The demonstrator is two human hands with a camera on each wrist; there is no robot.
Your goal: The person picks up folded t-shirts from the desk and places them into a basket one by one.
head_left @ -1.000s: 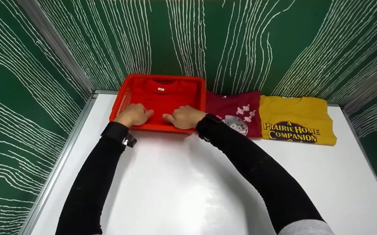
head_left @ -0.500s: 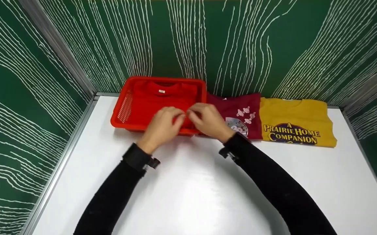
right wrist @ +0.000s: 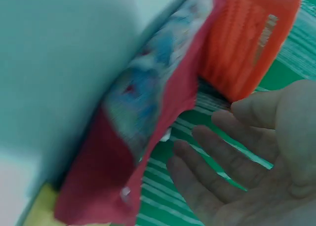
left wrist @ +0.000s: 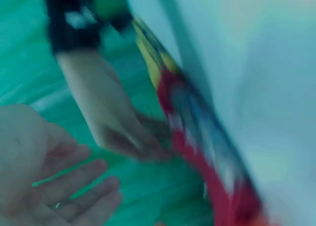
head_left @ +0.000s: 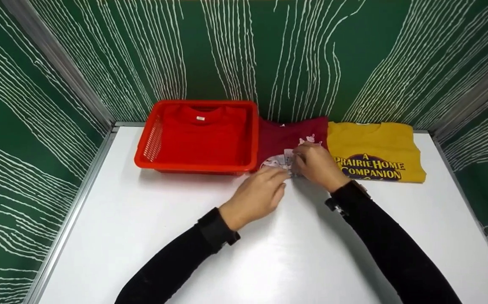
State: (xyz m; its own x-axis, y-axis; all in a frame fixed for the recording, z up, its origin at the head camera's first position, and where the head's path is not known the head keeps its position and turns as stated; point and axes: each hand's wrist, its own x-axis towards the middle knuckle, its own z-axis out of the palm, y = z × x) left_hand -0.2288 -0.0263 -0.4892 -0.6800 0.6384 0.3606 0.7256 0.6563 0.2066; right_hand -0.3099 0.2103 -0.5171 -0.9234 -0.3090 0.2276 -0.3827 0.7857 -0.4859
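Observation:
A folded maroon T-shirt (head_left: 275,139) with a pale graphic lies on the white table, right of the red basket (head_left: 252,139). My left hand (head_left: 254,196) hovers near its front edge, fingers extended and apart from the cloth in the blurred left wrist view. Over the shirt's right part is my right hand (head_left: 317,166), hiding some of the print; in the right wrist view its fingers (right wrist: 197,157) are loosely spread, holding nothing. Inside the basket lies a folded red T-shirt (head_left: 203,141) with a small neck label.
A folded yellow T-shirt (head_left: 374,143) with lettering lies right of the maroon one. Behind the row stands a green wall (head_left: 201,80) with white wavy lines; similar side walls rise left and right. The white table (head_left: 176,211) extends in front.
Both hands have left the basket and moved right to the maroon T-shirt. The red T-shirt stays in the basket. The head view has shifted slightly.

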